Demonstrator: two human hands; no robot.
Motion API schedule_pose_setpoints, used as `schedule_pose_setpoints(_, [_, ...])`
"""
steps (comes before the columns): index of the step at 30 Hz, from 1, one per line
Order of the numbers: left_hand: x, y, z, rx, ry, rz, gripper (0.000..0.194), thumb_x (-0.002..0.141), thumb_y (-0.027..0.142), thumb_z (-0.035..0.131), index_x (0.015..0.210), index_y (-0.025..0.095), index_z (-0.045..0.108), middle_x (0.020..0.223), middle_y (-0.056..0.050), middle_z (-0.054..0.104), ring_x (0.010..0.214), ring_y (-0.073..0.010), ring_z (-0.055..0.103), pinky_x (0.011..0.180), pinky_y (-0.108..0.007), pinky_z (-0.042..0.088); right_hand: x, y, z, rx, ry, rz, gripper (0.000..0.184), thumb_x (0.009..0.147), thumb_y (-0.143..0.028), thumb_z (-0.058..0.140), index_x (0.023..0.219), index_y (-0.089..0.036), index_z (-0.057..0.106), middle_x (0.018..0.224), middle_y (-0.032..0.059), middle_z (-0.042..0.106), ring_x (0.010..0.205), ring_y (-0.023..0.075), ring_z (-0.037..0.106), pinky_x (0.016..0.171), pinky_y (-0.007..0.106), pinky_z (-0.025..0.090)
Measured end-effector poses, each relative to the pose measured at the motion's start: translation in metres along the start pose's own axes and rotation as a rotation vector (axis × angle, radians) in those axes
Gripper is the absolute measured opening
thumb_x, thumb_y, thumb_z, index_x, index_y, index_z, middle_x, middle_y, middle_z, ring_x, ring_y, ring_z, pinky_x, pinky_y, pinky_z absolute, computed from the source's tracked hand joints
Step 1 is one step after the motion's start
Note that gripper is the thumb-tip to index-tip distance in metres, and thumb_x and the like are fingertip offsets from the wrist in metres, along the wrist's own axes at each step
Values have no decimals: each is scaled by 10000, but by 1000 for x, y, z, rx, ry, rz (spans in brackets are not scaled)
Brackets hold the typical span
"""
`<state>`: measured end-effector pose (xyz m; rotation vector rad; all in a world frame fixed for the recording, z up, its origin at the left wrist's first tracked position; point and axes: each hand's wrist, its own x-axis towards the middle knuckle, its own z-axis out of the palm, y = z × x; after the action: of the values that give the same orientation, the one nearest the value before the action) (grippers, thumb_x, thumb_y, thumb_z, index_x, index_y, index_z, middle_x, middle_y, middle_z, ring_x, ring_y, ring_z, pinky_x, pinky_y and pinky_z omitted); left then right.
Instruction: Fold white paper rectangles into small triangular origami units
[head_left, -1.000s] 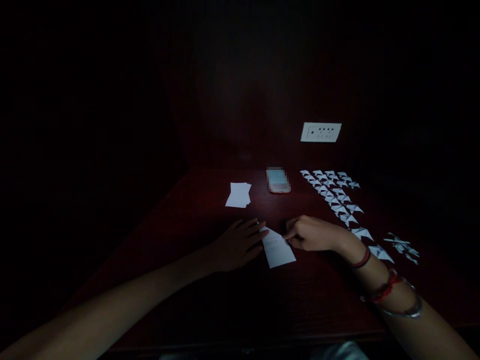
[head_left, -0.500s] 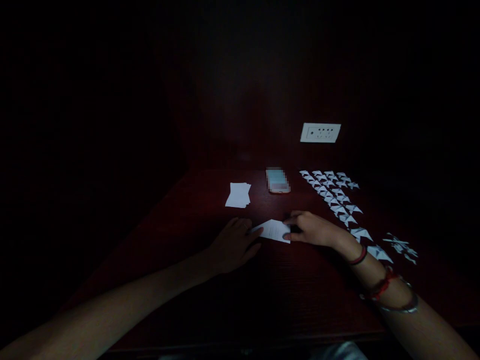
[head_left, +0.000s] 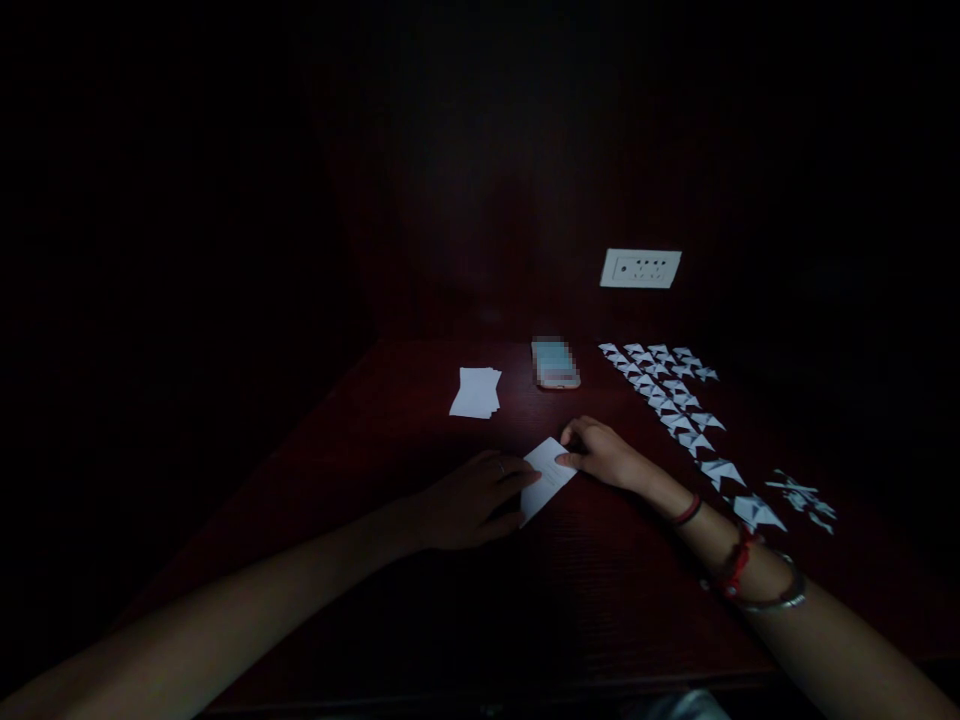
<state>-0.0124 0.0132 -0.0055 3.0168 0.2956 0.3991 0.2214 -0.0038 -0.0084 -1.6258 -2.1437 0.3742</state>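
Note:
A small folded sheet of paper (head_left: pixel 553 474) with faint print lies slanted on the dark red table between my hands. My left hand (head_left: pixel 480 500) holds its left side, the forefinger resting across the paper and the thumb close to its lower left edge. At the upper right corner, my right hand (head_left: pixel 604 452) grips the paper between thumb and fingers. The fingertips behind that corner are partly hidden. Beyond my left hand sits a loose stack of white paper sheets (head_left: pixel 476 392).
Folded paper pieces (head_left: pixel 679 420) stand in rows on the right. Beside them lies a small heap of paper scraps (head_left: pixel 801 495). A phone (head_left: pixel 556 363) with a blurred screen rests near the back wall, below a white wall socket (head_left: pixel 641 268). The surroundings are very dark.
The paper has turned, its left end swinging down towards me. My right hand has shifted slightly left and up, and my left hand slightly right.

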Motion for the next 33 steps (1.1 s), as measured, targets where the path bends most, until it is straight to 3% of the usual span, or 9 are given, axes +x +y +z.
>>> schedule_pose_setpoints(3, [-1, 0, 1, -2, 16, 4, 419, 823, 297, 412, 1221, 192, 338, 1182, -86, 398, 1056, -201, 382, 910, -371, 299, 0, 0, 0, 21, 6, -14, 326, 681, -305, 578, 962, -148, 527, 863, 63, 504, 786, 156, 487, 718, 288, 388])
schedule_pose_setpoints(9, [-4, -4, 7, 64, 42, -18, 365, 842, 306, 384, 1197, 226, 380, 1214, -83, 366, 1113, -220, 324, 904, -393, 298, 1, 2, -1, 35, -51, -51, 177, 696, -275, 560, 829, -158, 554, 819, 43, 495, 763, 141, 476, 702, 274, 390])
schedule_pose_setpoints(14, [-3, -1, 6, 92, 26, -34, 366, 846, 313, 378, 1205, 245, 367, 1210, -66, 378, 1109, -209, 329, 906, -388, 295, 2, 2, -1, 47, -64, -81, 322, 710, -231, 545, 1022, -160, 506, 887, 61, 474, 828, 154, 461, 766, 288, 376])
schedule_pose_setpoints(17, [-3, -1, 5, 88, 39, -37, 365, 847, 317, 375, 1205, 249, 364, 1200, -59, 389, 1106, -206, 334, 906, -383, 297, 2, 2, -2, 42, -90, -98, 268, 715, -197, 533, 982, -174, 530, 882, 53, 472, 824, 151, 460, 775, 290, 370])
schedule_pose_setpoints(23, [-4, -2, 7, 98, 49, -48, 368, 847, 328, 372, 1207, 257, 359, 1197, -58, 390, 1101, -216, 338, 895, -394, 306, 1, -3, -7, 107, -68, -113, 185, 705, -195, 537, 888, -174, 541, 853, 36, 505, 798, 142, 472, 733, 281, 375])
schedule_pose_setpoints(28, [-3, -1, 8, 122, 17, -76, 368, 845, 320, 377, 1207, 255, 363, 1203, -65, 378, 1108, -229, 324, 896, -408, 300, 2, -5, -3, 310, -9, -65, 317, 702, -228, 542, 1003, -155, 472, 810, 20, 540, 672, 107, 492, 614, 235, 403])
schedule_pose_setpoints(31, [-2, -1, 9, 127, 16, -81, 364, 846, 325, 374, 1205, 263, 364, 1209, -62, 370, 1113, -231, 317, 896, -414, 297, 2, -4, 0, 207, 35, -45, 418, 665, -237, 589, 1058, -155, 473, 877, 41, 520, 764, 131, 493, 707, 272, 401])
schedule_pose_setpoints(33, [-2, -1, 8, 126, 20, -79, 366, 848, 327, 372, 1208, 267, 358, 1210, -58, 369, 1114, -228, 315, 896, -415, 297, 2, -3, 1, 117, 30, -59, 359, 660, -236, 594, 1001, -150, 522, 909, 56, 497, 837, 151, 478, 773, 293, 381])
